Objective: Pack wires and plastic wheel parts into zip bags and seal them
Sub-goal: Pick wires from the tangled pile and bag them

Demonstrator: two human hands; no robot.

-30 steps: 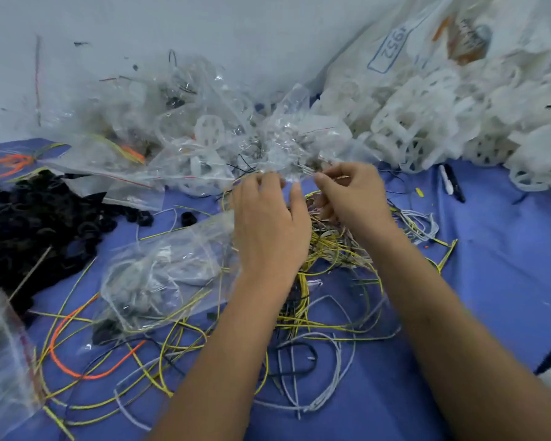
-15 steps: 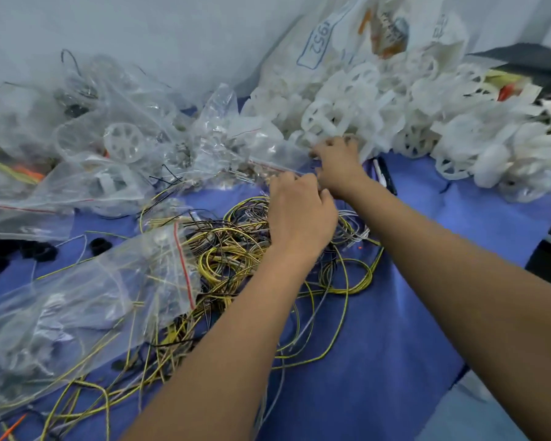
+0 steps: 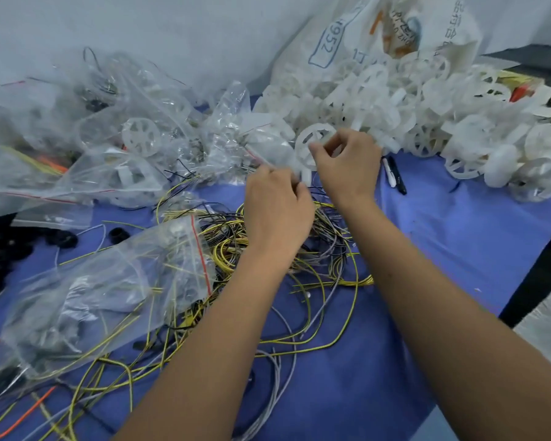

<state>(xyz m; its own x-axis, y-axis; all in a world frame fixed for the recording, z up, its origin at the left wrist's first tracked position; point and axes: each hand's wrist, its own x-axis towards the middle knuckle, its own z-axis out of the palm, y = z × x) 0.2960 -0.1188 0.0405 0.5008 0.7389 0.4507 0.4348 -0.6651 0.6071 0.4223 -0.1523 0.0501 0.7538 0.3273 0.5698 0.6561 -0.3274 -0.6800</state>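
A white plastic wheel part (image 3: 312,144) is pinched at its rim by my right hand (image 3: 347,163), in front of the big heap of white wheel parts (image 3: 427,122). My left hand (image 3: 277,211) grips the edge of a clear zip bag (image 3: 268,151) just left of that wheel. Under both hands lies a tangle of yellow, grey and black wires (image 3: 268,268) on the blue cloth (image 3: 458,237). A filled zip bag with a red seal line (image 3: 109,288) lies at the left front.
Several packed clear bags (image 3: 93,135) are piled at the back left against the wall. Black ring parts (image 3: 10,246) sit at the left edge. Two pens (image 3: 395,176) lie right of my right hand. A printed white sack (image 3: 379,36) stands behind the heap.
My right hand has pulled back from the white heap with a wheel part pinched in it. My left hand stays on the clear bag. The view has shifted to the right.
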